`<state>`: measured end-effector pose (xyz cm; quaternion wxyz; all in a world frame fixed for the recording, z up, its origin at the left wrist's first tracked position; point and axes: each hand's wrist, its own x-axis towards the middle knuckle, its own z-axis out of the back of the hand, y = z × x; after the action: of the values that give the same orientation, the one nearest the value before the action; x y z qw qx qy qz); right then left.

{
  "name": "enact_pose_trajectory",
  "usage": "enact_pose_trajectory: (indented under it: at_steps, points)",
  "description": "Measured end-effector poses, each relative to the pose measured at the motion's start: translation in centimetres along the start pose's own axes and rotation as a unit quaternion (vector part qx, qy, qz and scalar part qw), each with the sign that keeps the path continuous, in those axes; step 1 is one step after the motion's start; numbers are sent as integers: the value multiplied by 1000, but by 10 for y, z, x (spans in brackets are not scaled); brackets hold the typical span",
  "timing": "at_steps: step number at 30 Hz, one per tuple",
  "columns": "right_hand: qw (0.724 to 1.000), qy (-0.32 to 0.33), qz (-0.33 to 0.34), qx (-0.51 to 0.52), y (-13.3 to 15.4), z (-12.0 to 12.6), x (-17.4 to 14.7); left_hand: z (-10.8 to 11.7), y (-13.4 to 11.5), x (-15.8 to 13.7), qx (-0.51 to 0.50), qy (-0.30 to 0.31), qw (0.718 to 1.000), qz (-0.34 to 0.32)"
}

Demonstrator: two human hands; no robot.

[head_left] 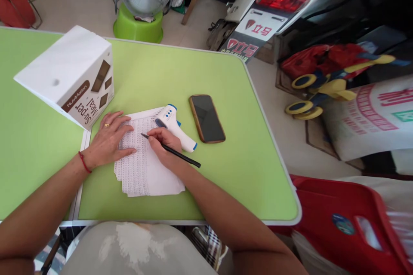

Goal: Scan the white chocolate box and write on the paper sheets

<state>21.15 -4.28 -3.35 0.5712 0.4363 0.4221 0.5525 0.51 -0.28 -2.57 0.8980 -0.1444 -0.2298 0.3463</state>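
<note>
Okay, right hand (167,146): fingers closed around a slim black pen (180,156), tip over the written columns; tip contact, can't tell. Left hand (109,139): fingers spread, grip-free, pressing the left side of a stack of white handwritten paper sheets (164,178). Stack lies on the light-green, pale-rimmed counter (248,180), just right of its pale seam (77,197), bottom edge near the counter's front edge. White-and-blue gun-shaped thermometer (178,131) overlaps the stack's upper right, handle end past the paper, right beside the right hand. Black-screened smartphone in a brown case (208,119) lies right of it, apart; green surface runs from phone to right edge. White cardboard box with brown print (80,66) stands upper left, near corner just beside the left hand, limiting room there. Room behind stack reaches the far edge.
</note>
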Motion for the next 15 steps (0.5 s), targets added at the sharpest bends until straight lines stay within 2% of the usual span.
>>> enact_pose_trajectory:
  at_steps: [5, 15]
  points:
    - [1000, -16, 21, 0, 1, -1, 1, 0, 0, 0, 1, 5, 1000, 7]
    - [997, 1, 54, -48, -3, -4, 2, -1, -1, -1, 27, 7, 1000, -4]
